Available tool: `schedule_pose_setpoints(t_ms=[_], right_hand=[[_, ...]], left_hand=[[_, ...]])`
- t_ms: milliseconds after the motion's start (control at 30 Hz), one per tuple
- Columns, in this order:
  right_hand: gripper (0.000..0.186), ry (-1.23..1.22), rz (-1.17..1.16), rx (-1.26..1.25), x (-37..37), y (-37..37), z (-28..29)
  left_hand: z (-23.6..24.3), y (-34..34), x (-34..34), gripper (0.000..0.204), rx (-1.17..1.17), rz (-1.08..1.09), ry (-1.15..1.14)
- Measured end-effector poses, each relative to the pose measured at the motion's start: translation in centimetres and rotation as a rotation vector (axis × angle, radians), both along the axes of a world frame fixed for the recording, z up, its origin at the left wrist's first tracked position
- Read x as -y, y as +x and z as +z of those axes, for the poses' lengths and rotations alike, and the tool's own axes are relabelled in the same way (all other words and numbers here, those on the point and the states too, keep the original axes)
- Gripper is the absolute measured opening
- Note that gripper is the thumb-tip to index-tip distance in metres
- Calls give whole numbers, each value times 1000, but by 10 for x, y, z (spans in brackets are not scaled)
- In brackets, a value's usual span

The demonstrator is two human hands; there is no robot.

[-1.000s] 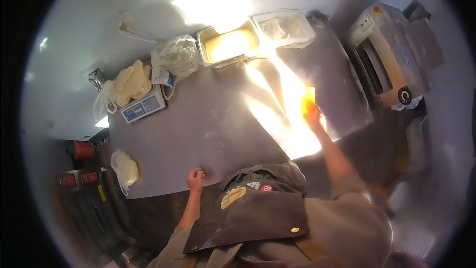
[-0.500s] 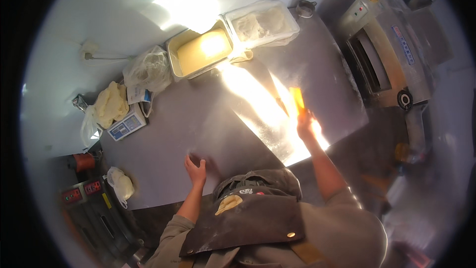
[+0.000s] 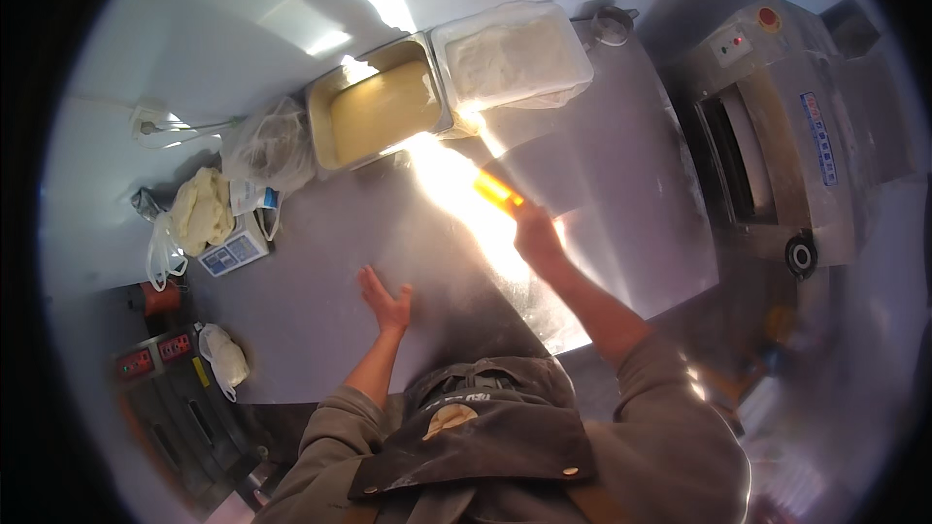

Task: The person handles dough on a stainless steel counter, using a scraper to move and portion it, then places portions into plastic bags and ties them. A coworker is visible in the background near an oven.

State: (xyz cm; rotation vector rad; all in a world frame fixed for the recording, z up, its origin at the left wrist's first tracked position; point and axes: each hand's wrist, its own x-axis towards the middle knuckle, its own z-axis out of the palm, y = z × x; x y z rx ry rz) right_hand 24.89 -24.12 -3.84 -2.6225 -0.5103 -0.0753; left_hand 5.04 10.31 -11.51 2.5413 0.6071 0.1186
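Note:
My right hand (image 3: 536,236) is closed round a flat orange-yellow tool (image 3: 499,193). Glare hides the tool's exact kind. It points up and left across a bright strip of sunlight on the grey metal table (image 3: 301,315). At the table's near side, left of the middle, my left hand (image 3: 388,307) has its fingers stretched and thumb apart, holding nothing. Whether it touches the tabletop I cannot tell.
Along the back stand a metal pan (image 3: 383,116) of pale yellow contents and a white tub (image 3: 515,58) of whitish powder. A plastic bag (image 3: 272,147), a cloth (image 3: 202,209) and a digital scale (image 3: 234,250) sit at left. A metal machine (image 3: 777,136) stands at right.
My right hand has moved left and a little away from me with the orange-yellow tool, which now slants left. My left hand has opened wider. The whole view has shifted slightly.

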Motion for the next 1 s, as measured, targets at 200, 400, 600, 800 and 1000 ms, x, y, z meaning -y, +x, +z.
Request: schedule_pose_setpoints(t_ms=[200, 400, 600, 800, 1000], right_hand=[[46, -61, -17, -73, -3, 18, 33], [38, -218, -317, -90, 61, 100, 35], [37, -409, -510, -224, 103, 124, 18], [39, -412, -451, -112, 83, 111, -7], [39, -331, -463, -103, 60, 113, -6]], left_hand=[[4, 15, -12, 107, 36, -165, -52], [10, 58, -33, 104, 52, -224, -8], [14, 115, -36, 105, 19, -268, 36], [19, 178, -22, 106, 51, -404, 51], [21, 229, -3, 96, 79, -516, -12]])
